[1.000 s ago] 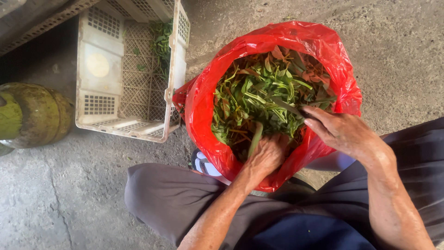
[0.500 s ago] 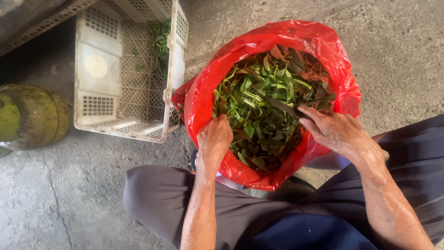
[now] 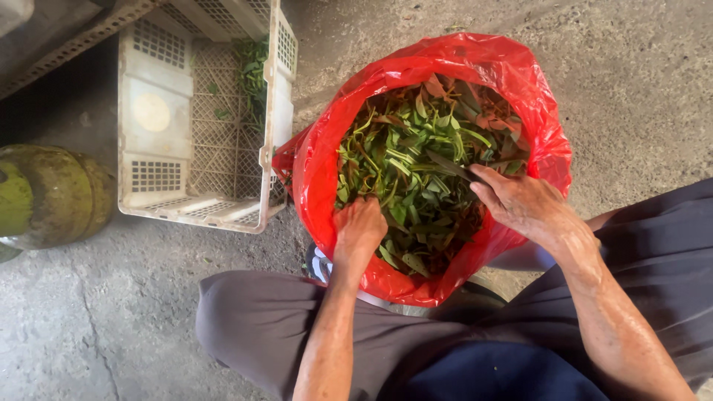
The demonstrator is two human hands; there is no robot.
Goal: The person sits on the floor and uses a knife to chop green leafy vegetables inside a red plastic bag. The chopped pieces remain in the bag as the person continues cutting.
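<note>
Between your knees stands a wide-mouthed red plastic bag (image 3: 327, 171), its thin rim rolled open and touching the near corner of a white perforated plastic crate (image 3: 160, 119) to your left. The bag is nearly full of loose green leaves on thin stems (image 3: 416, 163), with some brownish, wilted ones along the far rim. The crate sits on the grey concrete floor (image 3: 631, 82) and holds only a small clump of the same green leaves (image 3: 252, 67) at its far right corner. Just beyond the crate, at the left edge of the view, lies a round, worn green metal cylinder (image 3: 52, 193).

Your left hand (image 3: 360, 226) is inside the bag at its near left side, fingers curled down into the leaves; how tightly it grips them you cannot tell from here. Your right hand (image 3: 520, 204) rests over the bag's right rim, fingers partly bent and pinching a dark stem (image 3: 445, 163) that points toward the middle of the pile.
</note>
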